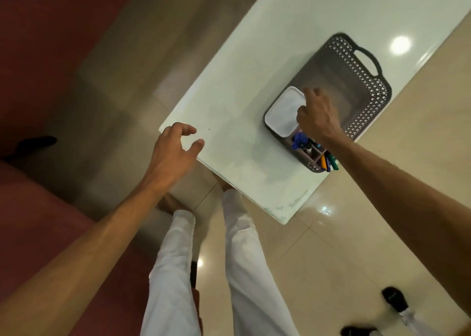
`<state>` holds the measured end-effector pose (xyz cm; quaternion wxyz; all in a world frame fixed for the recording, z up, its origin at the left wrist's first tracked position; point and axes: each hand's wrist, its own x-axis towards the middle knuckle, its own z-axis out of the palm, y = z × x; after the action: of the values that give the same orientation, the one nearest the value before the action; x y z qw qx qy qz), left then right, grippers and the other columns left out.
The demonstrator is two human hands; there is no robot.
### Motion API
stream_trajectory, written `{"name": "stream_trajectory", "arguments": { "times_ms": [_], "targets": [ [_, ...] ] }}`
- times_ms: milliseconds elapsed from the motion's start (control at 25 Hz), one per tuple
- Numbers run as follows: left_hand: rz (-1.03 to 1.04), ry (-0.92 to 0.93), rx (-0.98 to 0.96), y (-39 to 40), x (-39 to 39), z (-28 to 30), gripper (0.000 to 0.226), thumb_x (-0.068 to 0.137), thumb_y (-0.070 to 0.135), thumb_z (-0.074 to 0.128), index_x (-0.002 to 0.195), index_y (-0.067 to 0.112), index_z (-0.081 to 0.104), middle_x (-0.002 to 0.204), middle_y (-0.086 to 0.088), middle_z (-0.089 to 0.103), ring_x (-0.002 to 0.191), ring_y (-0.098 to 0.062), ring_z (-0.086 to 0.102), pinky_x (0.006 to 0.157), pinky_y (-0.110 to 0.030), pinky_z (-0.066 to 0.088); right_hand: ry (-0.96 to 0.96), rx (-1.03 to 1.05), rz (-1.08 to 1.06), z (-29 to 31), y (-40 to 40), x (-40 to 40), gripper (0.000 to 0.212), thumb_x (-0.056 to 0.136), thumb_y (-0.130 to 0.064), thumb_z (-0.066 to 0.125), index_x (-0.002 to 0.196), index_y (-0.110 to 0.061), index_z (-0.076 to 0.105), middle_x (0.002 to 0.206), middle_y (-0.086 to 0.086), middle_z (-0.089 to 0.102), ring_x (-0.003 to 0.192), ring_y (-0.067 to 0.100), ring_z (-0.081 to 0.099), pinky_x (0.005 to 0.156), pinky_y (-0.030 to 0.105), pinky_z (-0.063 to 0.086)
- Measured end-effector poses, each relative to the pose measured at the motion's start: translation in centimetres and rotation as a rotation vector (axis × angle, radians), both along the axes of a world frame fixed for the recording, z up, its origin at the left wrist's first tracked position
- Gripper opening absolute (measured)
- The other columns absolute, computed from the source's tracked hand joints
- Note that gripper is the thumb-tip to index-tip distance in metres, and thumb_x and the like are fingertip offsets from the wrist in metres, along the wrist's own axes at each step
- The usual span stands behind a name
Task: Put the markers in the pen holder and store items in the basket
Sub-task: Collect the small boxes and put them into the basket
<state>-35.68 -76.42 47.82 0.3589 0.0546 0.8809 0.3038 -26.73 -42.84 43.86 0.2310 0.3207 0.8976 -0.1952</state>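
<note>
Right hand [317, 115] over basket [362, 86], beside container [284, 111]

Left hand [173, 144] open, fingers curled, empty. Right hand [316, 114] reaching forward, palm down, fingers bent.

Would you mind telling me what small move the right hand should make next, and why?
Probably let go and lift clear. The right hand rests on the white container, which already sits inside the basket beside the pen holder full of markers. The left hand hovers open and empty.
</note>
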Motion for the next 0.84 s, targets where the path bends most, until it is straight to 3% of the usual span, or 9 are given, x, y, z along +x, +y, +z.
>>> {"name": "stream_trajectory", "arguments": {
  "times_ms": [120,200,320,600,680,840],
  "targets": [
    [0.067,-0.026,0.038,-3.6,-1.7,1.5,0.043,0.096,0.046,0.073,0.132,0.025,0.061,0.139,0.008,0.060,0.130,-0.010,0.054,0.106,-0.034,0.047,0.088,-0.066,0.129,2.2,-4.3,-2.5,0.053,0.096,-0.013,0.053,0.150,-0.013,0.051,0.146,0.018,0.056,0.133,0.036,0.054,0.109,0.049,0.046],
    [0.070,-0.063,0.060,-6.6,-2.7,2.9,0.054,0.089,0.054,0.077,0.133,0.028,0.059,0.140,0.011,0.059,0.128,-0.007,0.053,0.102,-0.030,0.045,0.029,-0.187,0.217,3.7,-7.9,-4.7,0.054,0.096,-0.012,0.058,0.150,-0.014,0.053,0.146,0.016,0.060,0.132,0.035,0.058,0.109,0.038,0.043],
    [0.093,-0.062,0.062,-11.7,-3.9,6.1,0.060,0.084,0.059,0.080,0.133,0.032,0.059,0.140,0.015,0.057,0.128,-0.007,0.054,0.100,-0.030,0.044,-0.048,-0.316,0.293,6.3,-14.1,-7.4,0.051,0.098,-0.011,0.061,0.149,-0.012,0.055,0.147,0.015,0.062,0.127,0.034,0.063,0.107,0.034,0.044],
    [0.191,0.088,0.113,-24.1,-8.0,17.6,0.042,0.093,0.048,0.076,0.128,0.030,0.064,0.135,0.013,0.062,0.123,-0.006,0.058,0.097,-0.027,0.043,0.083,-0.402,0.295,18.9,-27.1,-13.5,0.039,0.102,-0.013,0.060,0.140,-0.016,0.063,0.129,0.007,0.071,0.096,0.027,0.072,0.085,0.027,0.048],
    [0.220,0.124,0.131,-28.0,-9.3,21.0,0.040,0.093,0.048,0.076,0.127,0.031,0.064,0.135,0.011,0.063,0.127,-0.007,0.059,0.097,-0.027,0.044,0.141,-0.410,0.334,23.4,-30.3,-15.8,0.034,0.101,-0.010,0.059,0.135,-0.012,0.066,0.119,0.008,0.074,0.097,0.029,0.073,0.081,0.027,0.052],
    [0.229,0.185,0.140,-33.4,-11.7,27.8,0.039,0.093,0.051,0.075,0.125,0.032,0.064,0.137,0.008,0.061,0.127,-0.012,0.060,0.097,-0.032,0.048,0.197,-0.407,0.458,31.8,-35.5,-20.2,0.026,0.101,-0.008,0.058,0.122,-0.006,0.072,0.117,0.013,0.077,0.109,0.033,0.072,0.097,0.037,0.055]
  ]
}}
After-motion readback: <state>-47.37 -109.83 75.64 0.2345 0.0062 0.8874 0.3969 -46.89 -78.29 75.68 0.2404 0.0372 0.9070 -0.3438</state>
